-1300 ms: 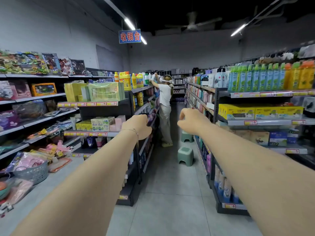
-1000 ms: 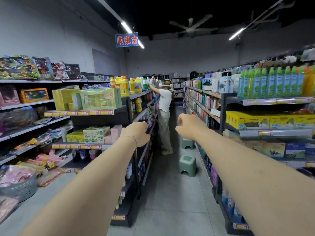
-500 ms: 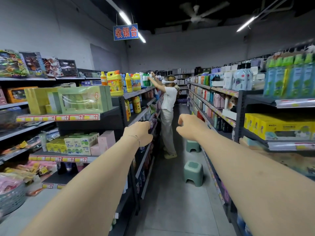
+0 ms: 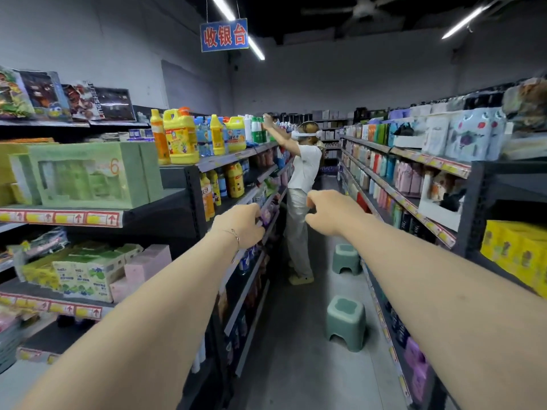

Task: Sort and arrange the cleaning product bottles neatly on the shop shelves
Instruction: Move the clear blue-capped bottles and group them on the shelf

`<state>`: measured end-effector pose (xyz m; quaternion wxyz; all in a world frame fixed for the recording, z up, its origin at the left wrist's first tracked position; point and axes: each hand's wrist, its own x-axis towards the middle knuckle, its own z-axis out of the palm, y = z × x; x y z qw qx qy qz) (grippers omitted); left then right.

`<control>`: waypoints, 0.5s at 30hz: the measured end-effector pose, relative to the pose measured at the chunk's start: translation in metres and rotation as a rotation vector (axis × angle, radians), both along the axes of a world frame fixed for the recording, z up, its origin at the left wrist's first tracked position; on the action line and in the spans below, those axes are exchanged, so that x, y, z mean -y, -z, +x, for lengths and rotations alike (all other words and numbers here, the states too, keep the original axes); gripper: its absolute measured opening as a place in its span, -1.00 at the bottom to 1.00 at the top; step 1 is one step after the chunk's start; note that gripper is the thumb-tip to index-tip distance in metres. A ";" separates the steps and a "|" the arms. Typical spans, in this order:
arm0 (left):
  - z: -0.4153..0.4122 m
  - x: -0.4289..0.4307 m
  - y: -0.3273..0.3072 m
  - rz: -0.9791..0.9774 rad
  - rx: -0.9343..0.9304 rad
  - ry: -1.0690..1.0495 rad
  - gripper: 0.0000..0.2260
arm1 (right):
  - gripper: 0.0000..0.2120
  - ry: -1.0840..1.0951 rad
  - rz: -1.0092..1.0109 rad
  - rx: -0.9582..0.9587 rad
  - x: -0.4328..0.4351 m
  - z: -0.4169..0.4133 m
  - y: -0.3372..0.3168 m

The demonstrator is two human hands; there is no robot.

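Bottles of cleaning product (image 4: 180, 137), the yellow jugs and their slimmer neighbours, stand on the top tier of the left shelving (image 4: 236, 156), with more yellow ones one tier down. None is in my hands yet. Over the last second I have walked further into the aisle: the end of that left rack, which sat well ahead of me, is now just beside my left arm, and the jugs loom much closer. By my reckoning I am still approaching, and sorting has not begun.

My left hand (image 4: 241, 229) is stretched out in front of the rack's middle tier, fingers curled under behind its back, with nothing visible in it. My right hand (image 4: 328, 213) reaches forward over the aisle. It was a tighter fist a moment ago and now hangs loosely curled, holding nothing.

Grey floor (image 4: 296, 365) runs narrow between the two racks, with two green stools (image 4: 344, 322) close against the right shelving (image 4: 414, 156). Further along, another person (image 4: 305, 170) is reaching up to the top left tier, so I judge I should work the near end. A blue sign (image 4: 224, 35) hangs overhead, and boxed goods (image 4: 94, 176) fill the rack's near end face.
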<state>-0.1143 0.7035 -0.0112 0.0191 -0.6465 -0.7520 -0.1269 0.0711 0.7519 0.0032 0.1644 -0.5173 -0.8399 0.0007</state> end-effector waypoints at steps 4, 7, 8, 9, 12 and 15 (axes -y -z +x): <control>-0.018 -0.076 0.002 0.006 -0.012 -0.005 -0.65 | -0.75 -0.018 0.014 0.006 -0.079 -0.024 0.008; -0.038 -0.139 0.000 0.007 -0.037 0.004 -0.68 | -0.75 -0.025 0.007 0.019 -0.142 -0.044 0.006; -0.046 -0.162 -0.003 0.012 -0.049 0.005 -0.69 | -0.75 -0.028 0.006 0.015 -0.163 -0.051 0.003; -0.054 -0.186 -0.006 0.022 -0.061 0.003 -0.70 | -0.75 -0.033 0.007 0.005 -0.185 -0.057 0.000; -0.071 -0.255 -0.016 0.038 -0.092 -0.013 -0.68 | -0.75 -0.042 0.009 -0.014 -0.246 -0.074 -0.010; -0.079 -0.322 -0.018 0.030 -0.111 -0.005 -0.67 | -0.73 -0.043 -0.003 -0.056 -0.304 -0.084 -0.012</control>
